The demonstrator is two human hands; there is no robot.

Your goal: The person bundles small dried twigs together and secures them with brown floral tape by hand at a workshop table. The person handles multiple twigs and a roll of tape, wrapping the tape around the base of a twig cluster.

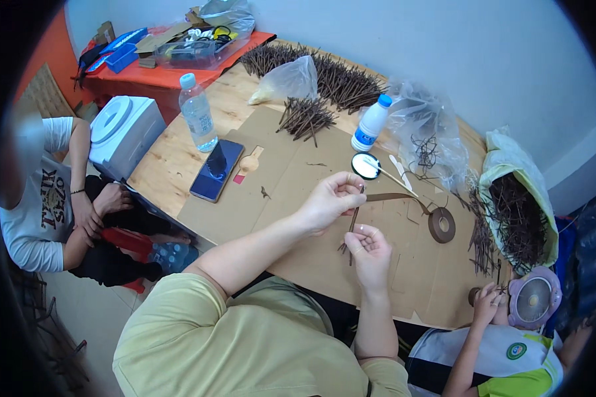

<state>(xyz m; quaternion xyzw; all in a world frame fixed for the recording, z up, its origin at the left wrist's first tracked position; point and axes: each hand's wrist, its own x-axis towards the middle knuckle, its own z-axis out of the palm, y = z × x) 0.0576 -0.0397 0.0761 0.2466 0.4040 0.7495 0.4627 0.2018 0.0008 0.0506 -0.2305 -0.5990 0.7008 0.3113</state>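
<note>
Over the cardboard sheet (pixel 291 192), my left hand (pixel 331 204) pinches the upper end of a thin brown stem (pixel 354 217). A flat strip of brown tape (pixel 389 196) runs from near those fingertips to a tape roll (pixel 442 225) lying at the right. Lower down, my right hand (pixel 371 253) grips the same stem between thumb and fingers, and small forked tips stick out beside it. Just beyond my left hand stands a small round tub of white paste (pixel 366 165) with a stick (pixel 396 180) resting across it. Whether the tape is wound round the stem is too small to tell.
Brown stems are heaped at the back (pixel 344 83), in a smaller pile (pixel 307 119) and in a bag (pixel 520 212). A white bottle (pixel 372 124), water bottle (pixel 198 114) and phone (pixel 217 170) stand or lie nearby. People sit left (pixel 46 192) and right (pixel 483 360), beside a small fan (pixel 534 299).
</note>
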